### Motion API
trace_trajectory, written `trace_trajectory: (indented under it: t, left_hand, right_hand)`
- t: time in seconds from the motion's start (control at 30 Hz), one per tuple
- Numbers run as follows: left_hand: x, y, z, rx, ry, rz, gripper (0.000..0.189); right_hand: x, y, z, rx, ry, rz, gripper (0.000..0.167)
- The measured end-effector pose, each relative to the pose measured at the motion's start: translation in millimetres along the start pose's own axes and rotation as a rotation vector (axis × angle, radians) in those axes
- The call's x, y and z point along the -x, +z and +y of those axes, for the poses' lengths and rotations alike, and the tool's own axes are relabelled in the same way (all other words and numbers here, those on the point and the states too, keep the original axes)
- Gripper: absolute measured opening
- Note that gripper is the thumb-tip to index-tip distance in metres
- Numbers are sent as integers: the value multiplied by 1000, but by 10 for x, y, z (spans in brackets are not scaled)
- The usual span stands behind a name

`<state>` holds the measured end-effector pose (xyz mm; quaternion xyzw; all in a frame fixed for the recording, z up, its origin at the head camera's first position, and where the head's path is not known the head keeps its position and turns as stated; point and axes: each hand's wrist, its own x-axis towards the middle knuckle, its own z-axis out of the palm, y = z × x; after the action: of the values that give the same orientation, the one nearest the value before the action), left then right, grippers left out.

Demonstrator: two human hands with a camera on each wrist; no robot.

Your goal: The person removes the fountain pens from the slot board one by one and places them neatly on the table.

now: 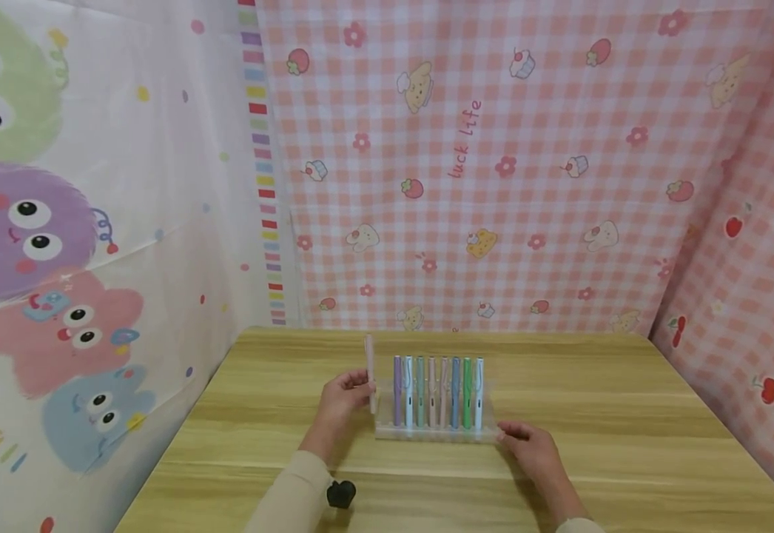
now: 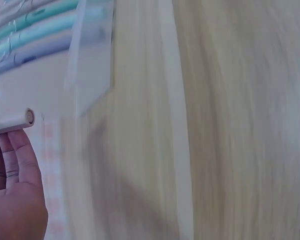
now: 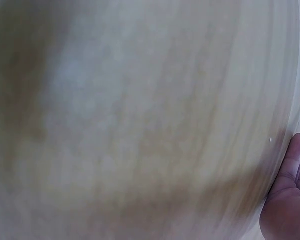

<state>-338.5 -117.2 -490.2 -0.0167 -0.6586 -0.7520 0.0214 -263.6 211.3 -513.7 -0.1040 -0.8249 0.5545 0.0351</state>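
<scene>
My left hand [image 1: 345,400] holds a pale pink pen [image 1: 370,363] nearly upright at the left end of a clear pen stand [image 1: 436,436]. In the left wrist view, the fingers [image 2: 26,150] lie along the pen's barrel, with its round end showing. Several capped pens stand side by side in the stand, among them a purple pen [image 1: 397,392] at the left, a green pen [image 1: 468,392] and a pale blue pen [image 1: 479,392] at the right. My right hand [image 1: 532,450] has its fingertips at the stand's front right corner; the right wrist view shows its extended thumb [image 3: 292,157].
The stand rests on a wood-grain table [image 1: 627,414]. A small black object [image 1: 341,494] is beside the left sleeve [image 1: 294,492]. A pink checked cloth [image 1: 547,207] hangs behind the table, and a white cartoon cloth [image 1: 174,296] hangs at the left.
</scene>
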Motion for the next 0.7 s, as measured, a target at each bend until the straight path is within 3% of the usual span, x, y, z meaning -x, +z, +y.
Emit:
trace_trajectory:
  t: [0.43,0.57,0.7]
  left_hand:
    - [-22,-543,-3,-101,-84,81,30]
    - [18,-626,-26,-80,-141,83,32]
    - [76,-680,-55,-54,-199,30,33]
  right_hand:
    - [-37,-1,41,7,26,1,23]
    - [-21,0,32,7,34,-5,24]
    - [-1,5,5,3,26,-5,23]
